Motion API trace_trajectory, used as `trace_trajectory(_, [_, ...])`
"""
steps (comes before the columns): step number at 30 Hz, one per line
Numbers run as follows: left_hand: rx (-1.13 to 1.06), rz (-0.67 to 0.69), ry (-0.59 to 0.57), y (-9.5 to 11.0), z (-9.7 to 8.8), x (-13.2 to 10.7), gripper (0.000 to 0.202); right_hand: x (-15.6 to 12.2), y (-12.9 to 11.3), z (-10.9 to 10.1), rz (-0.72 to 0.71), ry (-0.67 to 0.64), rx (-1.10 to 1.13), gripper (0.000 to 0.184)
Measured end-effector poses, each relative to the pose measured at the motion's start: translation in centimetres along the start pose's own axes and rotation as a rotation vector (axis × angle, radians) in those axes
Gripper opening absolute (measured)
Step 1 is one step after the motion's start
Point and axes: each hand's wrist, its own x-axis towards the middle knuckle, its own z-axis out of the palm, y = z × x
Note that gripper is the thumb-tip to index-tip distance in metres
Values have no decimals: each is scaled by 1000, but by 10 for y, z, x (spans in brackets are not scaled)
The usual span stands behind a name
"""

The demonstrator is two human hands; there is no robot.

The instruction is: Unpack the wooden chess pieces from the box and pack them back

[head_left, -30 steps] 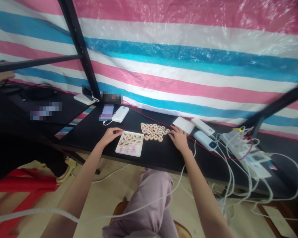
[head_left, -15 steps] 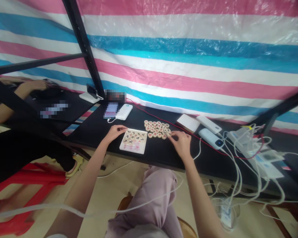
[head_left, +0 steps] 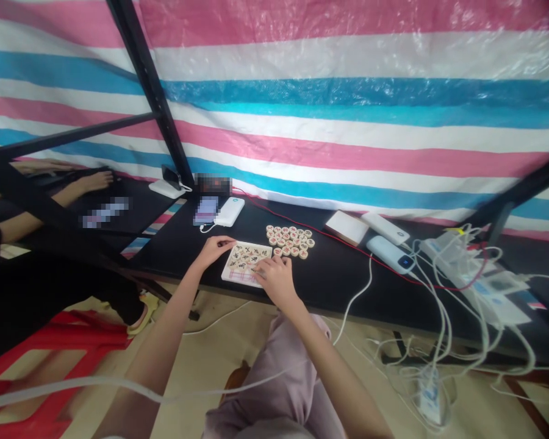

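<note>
A shallow white box [head_left: 226,275] lies near the table's front edge, holding rows of round Chinese chess pieces [head_left: 242,266] with black characters. Pinched fingers of my left hand [head_left: 214,251] grip the box at its far left corner. My right hand [head_left: 278,281] is over the box's right side, its fingers closed on a chess piece that they partly cover. Part of a pink grid pattern shows on the box's bottom at the near side. Just right of the box, more chess pieces [head_left: 294,241], mostly red-marked, lie in rows on the black table [head_left: 318,277].
Behind the box are a white power bank [head_left: 230,211] and a blurred phone [head_left: 205,210]. A flat white box [head_left: 346,227], more power banks [head_left: 390,255] and a tangle of white cables [head_left: 443,305] occupy the right. Another person's hands [head_left: 94,181] are at the left.
My right hand has moved left from the loose pieces to the box. The piece at the right end of their near row is gone from there. My left hand stays at the box corner.
</note>
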Motion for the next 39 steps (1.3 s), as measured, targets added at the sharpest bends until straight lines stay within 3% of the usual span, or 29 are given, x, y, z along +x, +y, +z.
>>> trace_trajectory(18, [-21,-23,-6,3,-1,-1,43,3,2,-22,-165,-127,-132,32])
trace_trajectory(21, [-20,-27,-3,-1,-1,0,43,11,25,-35,-57,-49,-187,36])
trace_trajectory(25, [-38,-15,-8,0,-1,0,42,12,82,-52,179,31,-295,40])
trace_trajectory(29, [-57,-27,-7,3,-2,-1,41,-7,134,-58,180,-104,-194,38])
trace_trajectory(32, [-46,-21,-12,4,-1,-1,38,-25,151,-60,124,-49,-98,34])
trace_trajectory(35, [-17,-7,1,2,-1,-1,36,-39,148,-65,133,-6,-76,26])
trace_trajectory(39, [-20,-5,7,0,0,-1,37,-41,116,-75,188,-21,-54,19])
